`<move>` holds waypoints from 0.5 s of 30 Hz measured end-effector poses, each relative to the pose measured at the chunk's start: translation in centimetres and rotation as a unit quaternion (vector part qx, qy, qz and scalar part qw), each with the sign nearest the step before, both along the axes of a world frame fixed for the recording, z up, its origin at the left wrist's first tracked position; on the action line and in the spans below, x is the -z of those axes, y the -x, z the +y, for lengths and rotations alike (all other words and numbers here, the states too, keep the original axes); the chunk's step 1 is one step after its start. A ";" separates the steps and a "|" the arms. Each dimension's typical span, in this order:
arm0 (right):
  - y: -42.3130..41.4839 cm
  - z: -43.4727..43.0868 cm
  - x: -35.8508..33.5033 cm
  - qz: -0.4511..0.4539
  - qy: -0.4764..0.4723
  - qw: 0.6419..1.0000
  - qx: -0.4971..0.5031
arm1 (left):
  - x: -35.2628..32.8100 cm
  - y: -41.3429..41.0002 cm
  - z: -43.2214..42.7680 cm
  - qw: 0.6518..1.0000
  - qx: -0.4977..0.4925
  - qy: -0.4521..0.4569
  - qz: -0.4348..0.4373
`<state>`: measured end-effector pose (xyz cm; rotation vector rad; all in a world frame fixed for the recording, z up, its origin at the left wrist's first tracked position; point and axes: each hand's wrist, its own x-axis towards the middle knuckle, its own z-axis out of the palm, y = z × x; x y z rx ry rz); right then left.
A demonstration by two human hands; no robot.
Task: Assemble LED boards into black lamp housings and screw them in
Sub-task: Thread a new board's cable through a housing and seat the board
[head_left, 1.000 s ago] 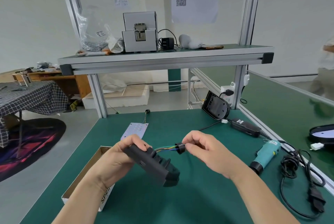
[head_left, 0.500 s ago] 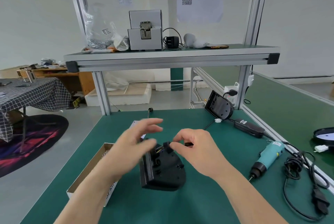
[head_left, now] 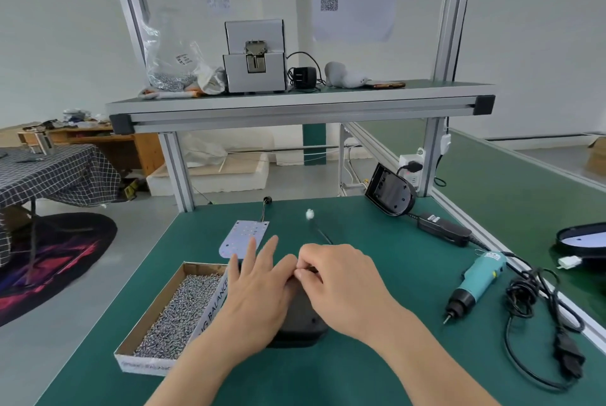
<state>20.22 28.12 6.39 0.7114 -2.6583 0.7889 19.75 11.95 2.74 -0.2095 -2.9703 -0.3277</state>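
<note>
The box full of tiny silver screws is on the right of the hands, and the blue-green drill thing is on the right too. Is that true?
Not quite. In the head view, the open cardboard box of small silver screws lies to the left of the hands, beside the left hand. The teal electric screwdriver is on the right, as you said.

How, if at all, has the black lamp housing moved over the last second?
Yes. The black lamp housing came down from mid-air and now lies on the green table beside the screw box, the left hand resting on it.
</note>
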 end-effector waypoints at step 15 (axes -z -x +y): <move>-1.5 1.6 -1.3 0.030 0.018 0.999 0.038 | -0.6 -1.2 0.0 0.976 -0.010 -0.207 0.061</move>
